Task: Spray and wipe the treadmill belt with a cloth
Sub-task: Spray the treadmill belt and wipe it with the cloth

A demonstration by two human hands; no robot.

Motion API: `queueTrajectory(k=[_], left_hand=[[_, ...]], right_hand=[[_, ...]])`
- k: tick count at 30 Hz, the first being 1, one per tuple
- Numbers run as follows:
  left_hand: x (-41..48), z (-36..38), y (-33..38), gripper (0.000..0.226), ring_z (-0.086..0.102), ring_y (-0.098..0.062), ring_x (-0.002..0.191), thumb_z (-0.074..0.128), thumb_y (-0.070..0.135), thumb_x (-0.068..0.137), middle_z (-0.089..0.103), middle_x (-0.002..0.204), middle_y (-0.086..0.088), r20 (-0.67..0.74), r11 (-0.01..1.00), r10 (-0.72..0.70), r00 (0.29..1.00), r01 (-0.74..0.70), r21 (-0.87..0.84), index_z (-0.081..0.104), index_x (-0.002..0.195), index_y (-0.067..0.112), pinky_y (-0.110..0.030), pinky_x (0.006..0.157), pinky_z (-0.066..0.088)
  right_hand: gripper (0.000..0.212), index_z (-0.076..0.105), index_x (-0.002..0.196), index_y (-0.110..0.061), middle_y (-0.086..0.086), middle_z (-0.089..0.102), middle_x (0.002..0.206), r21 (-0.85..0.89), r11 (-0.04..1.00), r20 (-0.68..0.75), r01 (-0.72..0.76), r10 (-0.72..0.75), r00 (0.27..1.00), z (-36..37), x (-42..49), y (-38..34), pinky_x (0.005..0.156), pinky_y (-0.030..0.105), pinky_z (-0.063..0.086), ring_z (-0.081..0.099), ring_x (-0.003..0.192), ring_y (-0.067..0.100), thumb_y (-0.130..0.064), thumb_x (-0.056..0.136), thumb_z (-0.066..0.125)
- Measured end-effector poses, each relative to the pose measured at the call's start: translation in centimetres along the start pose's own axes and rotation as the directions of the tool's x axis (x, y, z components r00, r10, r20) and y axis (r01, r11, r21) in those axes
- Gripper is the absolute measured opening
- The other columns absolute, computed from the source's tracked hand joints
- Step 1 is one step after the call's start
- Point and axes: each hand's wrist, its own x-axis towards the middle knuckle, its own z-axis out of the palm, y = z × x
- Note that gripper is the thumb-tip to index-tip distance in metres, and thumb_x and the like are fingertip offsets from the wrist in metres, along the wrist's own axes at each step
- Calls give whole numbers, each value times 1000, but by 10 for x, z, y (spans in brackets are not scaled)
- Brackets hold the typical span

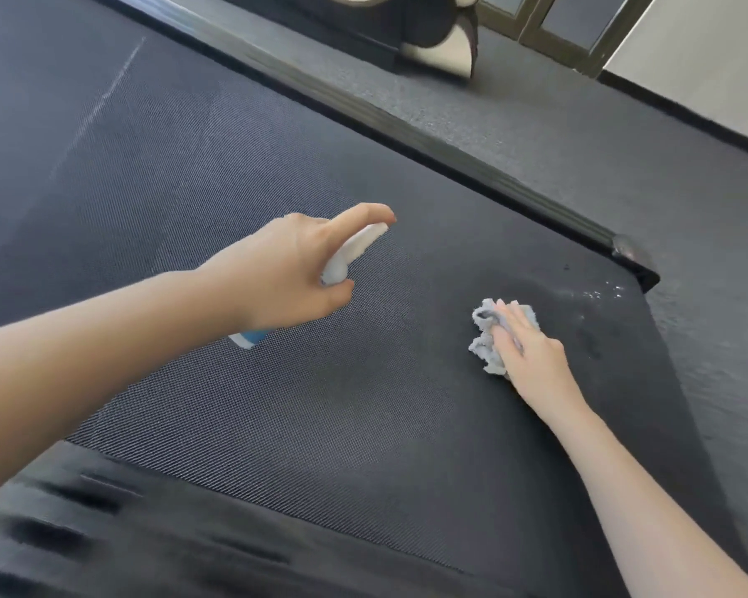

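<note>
Cloth (489,338) lies crumpled on the treadmill belt (234,381) near its right rear corner, pinned flat under the right hand (523,338), fingers spread, not pinching. Spray bottle (350,256) sits well to its left, left hand (294,269) grip clamped round it, nozzle pointing toward the cloth side. Droplets (601,293) just beyond the cloth.

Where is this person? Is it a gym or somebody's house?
Probably a gym or a home workout room, though I can't tell which. The hands are cleaning a wide black treadmill belt, dark speckled flooring lies beside it, and another machine's base stands behind.
</note>
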Motion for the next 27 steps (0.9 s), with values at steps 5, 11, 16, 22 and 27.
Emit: queueTrajectory(k=[5,11,16,22,27], left_hand=[[11,3,16,59,52,-13,62,57,20,84,55,72,3,52,995,59,997,-55,-79,31,132,40,-30,59,37],[20,-1,31,60,51,-14,64,58,21,84,50,69,8,101,990,92,991,-80,-120,29,133,41,-29,62,36],[20,17,36,60,52,-21,69,56,23,85,50,73,9,109,988,127,986,-116,-103,26,132,44,-32,66,39],[16,38,51,59,53,-21,72,56,24,86,54,79,7,127,992,113,985,-105,-68,25,132,47,-35,68,47],[17,60,83,63,52,-16,71,58,24,85,55,82,9,152,992,130,980,-128,-18,25,134,45,-35,71,47]], right_hand=[[41,43,141,-26,0,30,154,87,971,-70,-224,230,971,-9,-8,-9,97,16,29,35,136,17,-25,100,39],[41,44,140,-24,-15,33,147,69,997,109,-23,16,994,6,-74,-46,96,0,18,25,138,0,-18,100,44],[45,39,142,-33,-31,21,143,-17,995,165,100,-96,982,4,-113,-26,101,-3,6,7,137,-16,-19,99,45],[44,36,140,-37,-37,17,139,-67,998,88,10,-4,996,-34,-130,49,111,8,9,0,129,-27,-20,100,42],[43,42,142,-26,-6,35,151,-29,967,-95,-252,248,964,-87,-144,143,107,8,13,17,132,-13,-20,99,44]])
